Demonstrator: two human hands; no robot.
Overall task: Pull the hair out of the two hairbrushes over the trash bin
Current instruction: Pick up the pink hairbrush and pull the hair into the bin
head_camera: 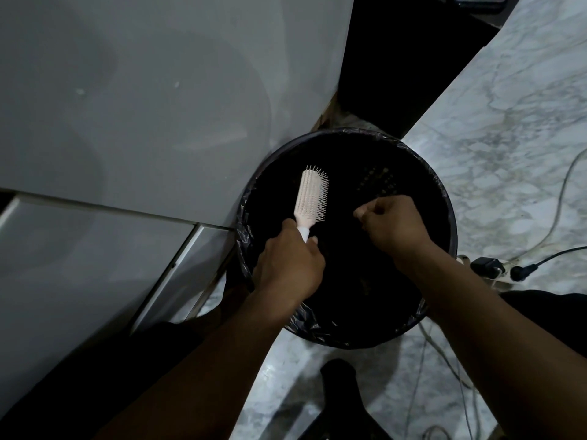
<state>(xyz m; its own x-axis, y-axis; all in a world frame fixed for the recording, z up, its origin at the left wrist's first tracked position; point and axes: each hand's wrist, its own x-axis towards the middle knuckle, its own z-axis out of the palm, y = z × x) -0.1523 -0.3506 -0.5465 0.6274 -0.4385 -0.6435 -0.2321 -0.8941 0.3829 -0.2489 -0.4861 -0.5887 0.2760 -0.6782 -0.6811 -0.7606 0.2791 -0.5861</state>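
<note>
A pale pink hairbrush [309,195] with a white handle is held over the round black trash bin [444,198], bristles facing right. My left hand [290,265] grips its handle from below. My right hand [392,222] hovers over the bin a short way right of the brush, fingers curled with thumb and fingertips pinched together; whether hair is between them is too dark to tell. The bin is lined with a dark plastic bag, and its inside is black. Only one hairbrush is in view.
White cabinet panels [143,106] stand against the bin's left side. Marble floor [508,138] lies to the right, with a power strip, plugs [486,266] and cables near my right forearm. A dark object [341,395] sits on the floor below the bin.
</note>
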